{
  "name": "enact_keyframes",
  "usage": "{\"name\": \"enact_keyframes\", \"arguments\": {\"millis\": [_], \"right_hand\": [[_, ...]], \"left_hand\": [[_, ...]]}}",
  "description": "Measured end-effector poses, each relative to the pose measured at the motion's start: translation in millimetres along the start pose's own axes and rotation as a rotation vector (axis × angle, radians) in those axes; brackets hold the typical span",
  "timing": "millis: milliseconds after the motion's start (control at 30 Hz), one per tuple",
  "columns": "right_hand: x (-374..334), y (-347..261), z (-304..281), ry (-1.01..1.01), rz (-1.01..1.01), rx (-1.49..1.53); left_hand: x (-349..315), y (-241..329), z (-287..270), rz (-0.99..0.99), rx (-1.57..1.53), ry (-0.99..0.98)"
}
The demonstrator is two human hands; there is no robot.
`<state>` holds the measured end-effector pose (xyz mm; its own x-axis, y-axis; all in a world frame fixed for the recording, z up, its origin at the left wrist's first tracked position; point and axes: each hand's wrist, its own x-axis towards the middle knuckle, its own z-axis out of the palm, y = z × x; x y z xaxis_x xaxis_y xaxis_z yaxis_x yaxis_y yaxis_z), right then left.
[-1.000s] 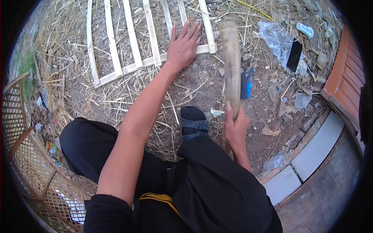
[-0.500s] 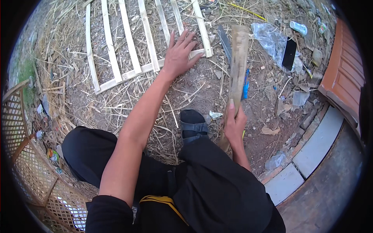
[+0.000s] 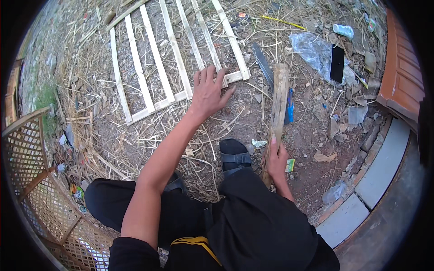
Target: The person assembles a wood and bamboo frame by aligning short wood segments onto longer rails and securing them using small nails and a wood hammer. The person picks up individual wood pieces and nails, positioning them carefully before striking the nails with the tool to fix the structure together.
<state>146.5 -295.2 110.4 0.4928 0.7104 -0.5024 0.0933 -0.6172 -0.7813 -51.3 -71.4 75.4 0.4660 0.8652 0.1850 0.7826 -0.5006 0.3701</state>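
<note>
My left hand (image 3: 209,90) reaches forward over the near crossbar of a flat frame of pale bamboo slats (image 3: 174,95). Its fingers are apart and slightly bent, with the thumb out to the side; whether the fingertips touch the wood is hard to tell. In my right hand (image 3: 276,162) is a thick, rough wooden stick (image 3: 279,97), gripped near its lower end and pointing away from me. A saw-like grey blade (image 3: 263,63) lies on the ground just beyond the stick, and something blue (image 3: 290,106) shows beside it.
Dry bamboo strips litter the ground around my sandalled foot (image 3: 235,156). To the right lie a clear plastic bag (image 3: 309,47), a black phone-like slab (image 3: 337,63) and a paper cup (image 3: 343,30). A woven lattice panel (image 3: 49,198) stands at left; a tiled ledge (image 3: 384,158) borders the right.
My left hand has drawn back toward me over the slat frame, its fingers more bent. The far end of the stick in my right hand has dropped and come nearer. My view has shifted slightly.
</note>
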Motion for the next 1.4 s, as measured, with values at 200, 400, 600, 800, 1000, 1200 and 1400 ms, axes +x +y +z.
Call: {"name": "enact_keyframes", "arguments": {"millis": [200,400,600,800,1000,1200,1400], "right_hand": [[-0.8,-2.9,11.6,-0.076,0.056,-0.055],[1.4,-5.2,18.9,-0.094,-0.017,-0.174],[3.1,-12.2,16.1,-0.101,-0.018,-0.166],[9.5,-4.4,17.9,-0.137,0.002,-0.136],[6.2,-39.0,29.1,-0.191,-0.070,-0.080],[8.2,-37.0,39.2,-0.237,0.002,-0.069],[7.7,-42.2,38.3,-0.234,0.008,-0.018]], "left_hand": [[-15.2,-19.3,5.2,0.010,0.103,-0.133],[-14.8,-28.0,5.0,0.069,0.132,-0.101],[1.8,-26.9,-49.1,0.092,0.041,-0.200],[14.0,-31.8,-127.3,0.224,-0.046,-0.112],[41.8,-28.4,-231.8,0.367,0.187,0.056],[77.6,-51.1,-283.9,0.456,0.449,0.289],[103.8,-75.7,-305.5,0.513,0.542,0.374]]}}
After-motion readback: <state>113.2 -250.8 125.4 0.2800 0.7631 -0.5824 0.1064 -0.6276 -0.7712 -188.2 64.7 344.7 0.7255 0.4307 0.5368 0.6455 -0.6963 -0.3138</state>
